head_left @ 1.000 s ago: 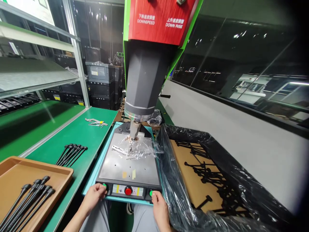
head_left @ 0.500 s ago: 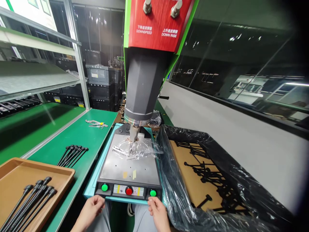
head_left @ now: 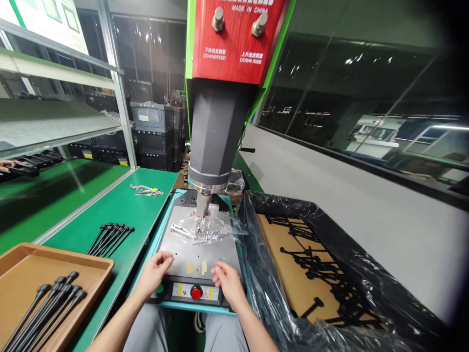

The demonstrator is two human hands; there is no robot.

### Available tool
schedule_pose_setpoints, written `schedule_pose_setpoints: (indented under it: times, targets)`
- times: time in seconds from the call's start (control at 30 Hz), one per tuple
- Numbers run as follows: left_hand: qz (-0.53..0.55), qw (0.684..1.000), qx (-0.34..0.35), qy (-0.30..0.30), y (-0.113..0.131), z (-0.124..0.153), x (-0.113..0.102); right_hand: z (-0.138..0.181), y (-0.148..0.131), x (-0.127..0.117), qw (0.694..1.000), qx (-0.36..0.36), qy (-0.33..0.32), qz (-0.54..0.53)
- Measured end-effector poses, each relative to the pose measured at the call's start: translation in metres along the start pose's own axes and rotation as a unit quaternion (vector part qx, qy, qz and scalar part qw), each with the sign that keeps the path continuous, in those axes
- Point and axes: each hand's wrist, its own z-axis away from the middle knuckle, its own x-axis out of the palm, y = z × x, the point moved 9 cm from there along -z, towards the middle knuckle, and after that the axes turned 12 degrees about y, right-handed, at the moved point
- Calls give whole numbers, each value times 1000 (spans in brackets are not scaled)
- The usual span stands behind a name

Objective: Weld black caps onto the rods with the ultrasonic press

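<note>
My left hand (head_left: 154,273) and right hand (head_left: 229,281) were loosely curled, empty, clear film (head_left: 217,228) lying crosswise ahead, nearer the right.

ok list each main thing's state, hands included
Bare left hand, loosely curled, nothing seen in it
Bare right hand, loosely curled, nothing seen in it
Crinkled clear plastic film, lying on the flat grey metal plate
Round red button, uncovered
Left round green button, partly hidden by the left hand
Shallow brown tray, partly filled with black rods
Box lined with black plastic, open, black parts scattered inside
</note>
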Motion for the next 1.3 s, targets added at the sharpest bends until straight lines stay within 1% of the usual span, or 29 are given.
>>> schedule_pose_setpoints:
  times: [0.07,0.1,0.17,0.27,0.33,0.4,0.53,0.7,0.83,0.93,1.03,1.17,1.3]
  targets:
    - [0,998,47,40,25,-27,3,-18,0,12,999,-3,-9,31]
    - [0,997,62,53,33,-40,6,-27,-1,17,999,-10,-9,42]
    - [4,995,68,68,41,-63,15,-44,-7,24,998,-36,0,56]
    - [40,997,27,58,37,-88,31,-63,-19,29,996,-72,19,58]
    - [76,996,-16,35,30,-97,43,-72,-25,31,995,-78,26,54]
    - [102,994,-48,2,27,-99,53,-77,-34,32,993,-97,40,46]
    - [149,984,-90,-47,32,-92,62,-83,-61,34,980,-181,64,55]
    - [241,960,-123,-65,58,-84,65,-98,-95,48,957,-254,68,123]
    - [313,936,-146,-63,78,-88,67,-110,-122,74,935,-311,29,167]
    - [350,920,-167,-54,86,-92,68,-118,-128,86,937,-308,2,163]
    - [367,910,-184,-49,88,-94,70,-122,-130,89,941,-301,4,154]
    - [371,906,-198,-43,84,-95,73,-121,-135,88,945,-300,7,131]
    - [360,910,-201,-35,81,-97,75,-118,-148,86,949,-299,15,104]
